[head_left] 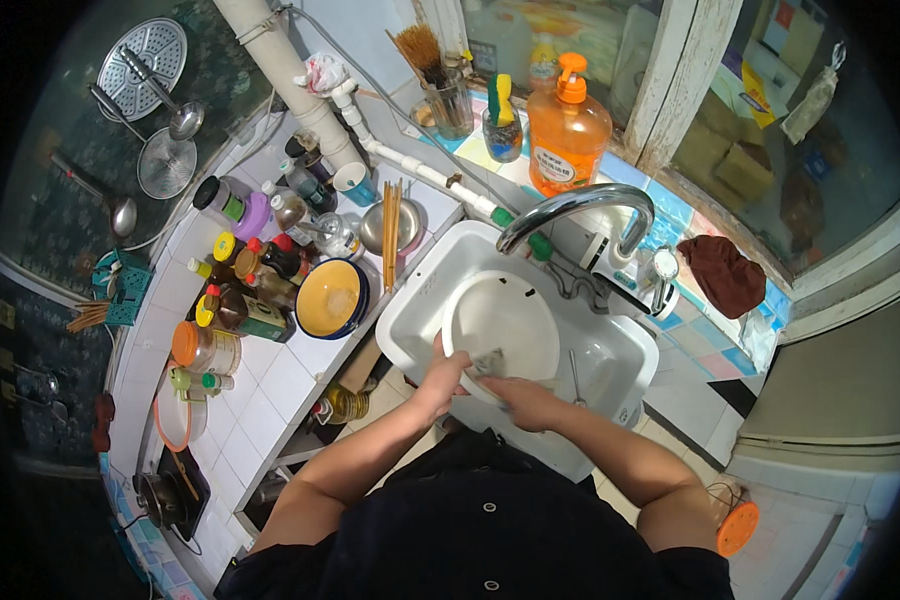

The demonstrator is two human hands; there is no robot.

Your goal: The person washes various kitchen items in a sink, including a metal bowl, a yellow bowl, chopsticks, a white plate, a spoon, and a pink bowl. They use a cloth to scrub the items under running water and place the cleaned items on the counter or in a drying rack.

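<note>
Two bare hands are at one white basin (505, 325), which sits inside the white sink (611, 372), left of its middle. Taking the basin as a clock face, the left hand (444, 380) grasps its rim at eight o'clock, the thumb turned over the edge. The right hand (524, 403) is at six o'clock, fingers stretched over the near wall toward the inside; whether it pinches anything is too blurred to tell. A small grey blur (490, 362) shows just beyond those fingertips, and might be a scrubber or only stirred water.

The step in hand appears to be washing or rubbing out the basin's inside. The next move probably calls for a firm left hold while the right works around toward twelve and one o'clock, where a couple of dark marks (503, 281) show on the basin; whether they are dirt or part of its finish is unclear. A rinse may come after: the faucet (592, 196) reaches over from one o'clock, its spout end near twelve, with no stream visible.

The basin looks round, deep and plain, off-white within, its rim paler and smooth. Wet, it would likely be slippery. At four o'clock, apart from it, a thin metal utensil (575, 376) lies in the sink. Between nine and ten, a yellow bowl (328, 300) stands on the tiled worktop (282, 375).
</note>
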